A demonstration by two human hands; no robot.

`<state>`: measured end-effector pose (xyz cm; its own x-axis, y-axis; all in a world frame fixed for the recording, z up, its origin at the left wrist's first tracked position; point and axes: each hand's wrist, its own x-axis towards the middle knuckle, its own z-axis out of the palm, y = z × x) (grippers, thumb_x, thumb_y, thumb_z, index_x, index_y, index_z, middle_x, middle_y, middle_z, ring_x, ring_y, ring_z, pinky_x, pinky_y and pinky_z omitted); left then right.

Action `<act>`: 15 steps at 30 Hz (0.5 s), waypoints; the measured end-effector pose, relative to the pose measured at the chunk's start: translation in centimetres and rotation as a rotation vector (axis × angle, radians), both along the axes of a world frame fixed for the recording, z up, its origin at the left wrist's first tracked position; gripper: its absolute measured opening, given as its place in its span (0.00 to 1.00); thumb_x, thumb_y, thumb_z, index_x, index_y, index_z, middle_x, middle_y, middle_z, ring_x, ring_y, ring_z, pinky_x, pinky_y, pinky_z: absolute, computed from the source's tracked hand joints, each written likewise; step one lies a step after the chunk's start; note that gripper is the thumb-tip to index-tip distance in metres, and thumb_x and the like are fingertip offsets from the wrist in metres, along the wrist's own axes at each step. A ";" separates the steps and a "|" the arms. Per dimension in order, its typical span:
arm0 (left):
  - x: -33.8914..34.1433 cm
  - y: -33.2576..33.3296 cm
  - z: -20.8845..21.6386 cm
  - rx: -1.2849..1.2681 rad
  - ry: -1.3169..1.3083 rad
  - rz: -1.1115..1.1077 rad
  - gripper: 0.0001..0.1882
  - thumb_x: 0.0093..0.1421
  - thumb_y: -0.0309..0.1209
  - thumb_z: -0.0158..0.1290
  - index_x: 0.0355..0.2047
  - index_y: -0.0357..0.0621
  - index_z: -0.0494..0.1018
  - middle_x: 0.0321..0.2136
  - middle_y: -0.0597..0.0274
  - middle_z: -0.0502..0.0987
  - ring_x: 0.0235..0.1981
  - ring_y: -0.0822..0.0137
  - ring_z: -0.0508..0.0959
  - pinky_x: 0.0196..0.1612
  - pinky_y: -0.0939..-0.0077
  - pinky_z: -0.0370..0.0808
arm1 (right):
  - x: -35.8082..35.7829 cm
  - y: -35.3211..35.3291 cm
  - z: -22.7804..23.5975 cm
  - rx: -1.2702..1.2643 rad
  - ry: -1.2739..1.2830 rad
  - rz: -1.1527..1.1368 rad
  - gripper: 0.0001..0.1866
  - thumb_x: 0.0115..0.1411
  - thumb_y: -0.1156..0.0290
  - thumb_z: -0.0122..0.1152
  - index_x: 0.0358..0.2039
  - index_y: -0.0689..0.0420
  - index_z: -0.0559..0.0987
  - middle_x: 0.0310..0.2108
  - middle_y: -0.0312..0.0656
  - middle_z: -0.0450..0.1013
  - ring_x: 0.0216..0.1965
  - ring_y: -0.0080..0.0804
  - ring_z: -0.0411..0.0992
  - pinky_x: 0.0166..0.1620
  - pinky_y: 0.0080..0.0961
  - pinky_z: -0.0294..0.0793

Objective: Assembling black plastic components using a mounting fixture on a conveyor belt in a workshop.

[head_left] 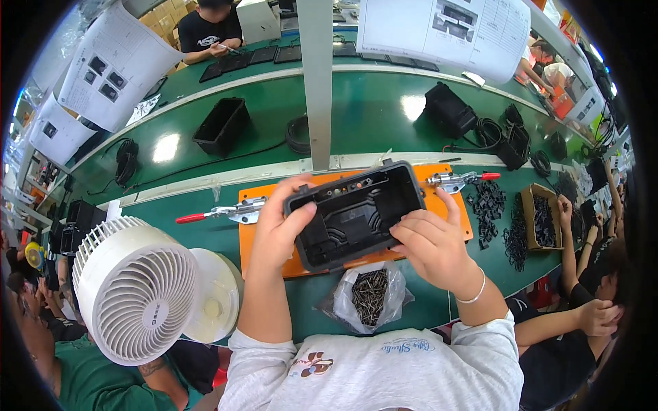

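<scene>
A black rectangular plastic housing (353, 222), hollow side up and slightly tilted, is held above an orange fixture plate (257, 257). My left hand (277, 222) grips its left end, thumb over the rim. At its right end my right hand (433, 243) has the fingers on the near corner and rim. Small metallic parts show along the housing's far inner wall. Toggle clamps with red handles stand at the plate's left (236, 211) and right (458, 180). A clear plastic bag of screws (370, 296) lies just below the housing, close to my body.
A white fan (147, 294) stands at my left. On the right are piles of small black parts (486, 209) and a cardboard box (554, 236) of black pieces. Black housings (223, 125) and cables lie on the green belt beyond a metal post (317, 96). Co-workers sit around.
</scene>
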<state>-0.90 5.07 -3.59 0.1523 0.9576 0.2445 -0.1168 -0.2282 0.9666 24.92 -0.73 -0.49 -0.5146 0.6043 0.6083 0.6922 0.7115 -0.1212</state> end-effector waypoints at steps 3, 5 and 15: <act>-0.1 1.2 -1.4 0.037 0.115 0.129 0.11 0.59 0.26 0.54 0.42 0.36 0.72 0.46 0.54 0.74 0.47 0.68 0.73 0.46 0.78 0.70 | 0.2 0.4 -1.5 -0.084 0.062 0.000 0.12 0.45 0.74 0.68 0.33 0.55 0.78 0.30 0.34 0.75 0.36 0.29 0.74 0.62 0.47 0.54; 0.2 1.0 -1.4 0.005 0.063 0.110 0.11 0.59 0.26 0.54 0.42 0.35 0.72 0.43 0.56 0.75 0.44 0.69 0.73 0.45 0.79 0.70 | 0.0 0.2 -1.4 -0.100 0.065 -0.015 0.12 0.46 0.74 0.68 0.33 0.55 0.78 0.30 0.34 0.75 0.35 0.30 0.74 0.63 0.46 0.55; 1.1 0.7 -0.1 0.284 0.361 0.374 0.09 0.61 0.27 0.54 0.37 0.32 0.75 0.31 0.57 0.77 0.33 0.68 0.75 0.37 0.78 0.71 | -1.1 -0.8 -0.4 -0.149 -0.028 -0.191 0.12 0.46 0.75 0.67 0.34 0.58 0.79 0.33 0.38 0.76 0.34 0.33 0.73 0.49 0.38 0.64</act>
